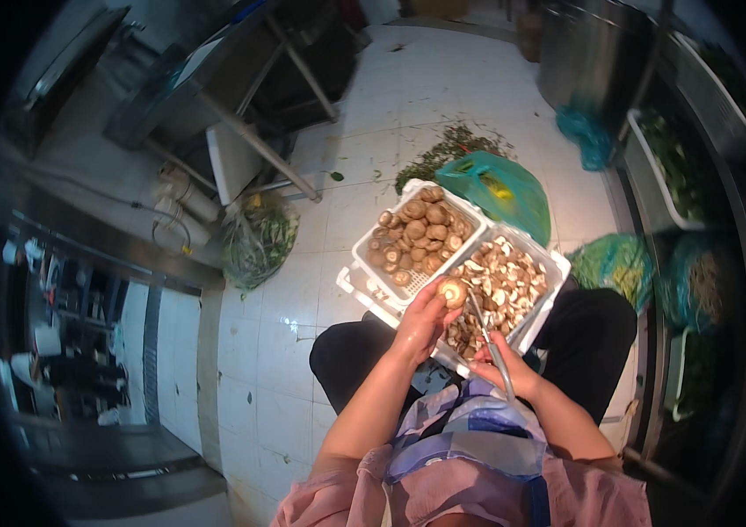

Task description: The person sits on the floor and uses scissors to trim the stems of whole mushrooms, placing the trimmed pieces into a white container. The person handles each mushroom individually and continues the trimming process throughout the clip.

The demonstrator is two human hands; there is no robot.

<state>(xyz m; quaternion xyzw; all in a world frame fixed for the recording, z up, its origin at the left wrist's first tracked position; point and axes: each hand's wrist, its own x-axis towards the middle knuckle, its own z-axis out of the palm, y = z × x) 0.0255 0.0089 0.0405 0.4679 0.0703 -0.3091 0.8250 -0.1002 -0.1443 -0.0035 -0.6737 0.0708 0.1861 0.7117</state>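
My left hand (422, 324) holds a shiitake mushroom (452, 292), its gilled underside and stem facing up. In my right hand (503, 369) is a pair of metal scissors (493, 352), the blades pointing away from me beside the mushroom. Whole brown shiitake mushrooms (420, 227) lie in a white plastic basket (366, 267) beyond my left hand. Cut mushroom pieces (511, 277) fill a second plastic container (561, 267), between and beyond my hands. A white crate (350, 283) shows under the basket. Whether the scissor blades are apart is unclear.
A green plastic bag (521, 197) and a heap of plant scraps (459, 145) lie beyond the baskets. Bagged greens (261, 240) sit on the tiled floor at left, near a metal table leg (267, 158). At right are more bagged vegetables (617, 267) and a rack of crates (656, 171).
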